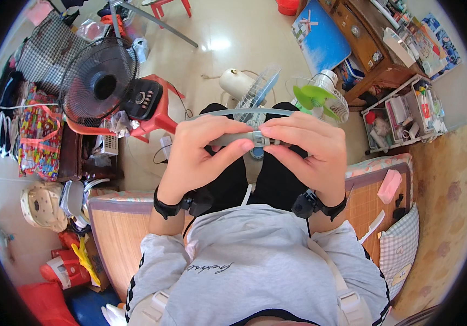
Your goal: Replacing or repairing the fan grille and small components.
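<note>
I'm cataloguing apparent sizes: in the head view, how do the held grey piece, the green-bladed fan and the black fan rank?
Black fan
Green-bladed fan
Held grey piece, partly hidden

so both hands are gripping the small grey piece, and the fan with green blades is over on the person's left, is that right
Not quite: the head view shows the fan with green blades on the person's right, not the left. The left hand and right hand do both grip the small grey piece.
</note>
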A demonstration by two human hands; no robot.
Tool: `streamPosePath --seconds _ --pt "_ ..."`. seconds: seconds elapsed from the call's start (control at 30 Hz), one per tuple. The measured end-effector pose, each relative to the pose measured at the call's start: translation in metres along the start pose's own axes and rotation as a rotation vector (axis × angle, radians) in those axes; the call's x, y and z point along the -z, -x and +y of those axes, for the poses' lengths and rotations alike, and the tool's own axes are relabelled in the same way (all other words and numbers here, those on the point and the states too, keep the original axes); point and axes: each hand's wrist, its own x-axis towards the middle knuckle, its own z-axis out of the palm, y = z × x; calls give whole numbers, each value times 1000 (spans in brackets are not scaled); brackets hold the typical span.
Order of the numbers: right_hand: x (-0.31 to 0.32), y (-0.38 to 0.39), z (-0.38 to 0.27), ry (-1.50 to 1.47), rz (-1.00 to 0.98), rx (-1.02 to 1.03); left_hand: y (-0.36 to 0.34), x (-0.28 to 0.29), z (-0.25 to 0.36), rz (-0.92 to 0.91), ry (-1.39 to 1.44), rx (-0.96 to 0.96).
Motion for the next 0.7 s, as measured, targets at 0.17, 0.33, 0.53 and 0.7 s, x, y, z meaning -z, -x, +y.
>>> streamPosePath --seconds 0.17,0.33,0.53,0.7 --pt "0 -14 -11 2 -36 4 -15 5 22 -92 46 275" --pt "12 -31 -14 -3 -65 -83 -28 13 24 -113 97 262" --pt "17 -48 3 -35 -82 -46 -45 25 28 -214 213 343" --pt "17 -57 10 -62 -118 -64 -50 23 23 -151 228 458"
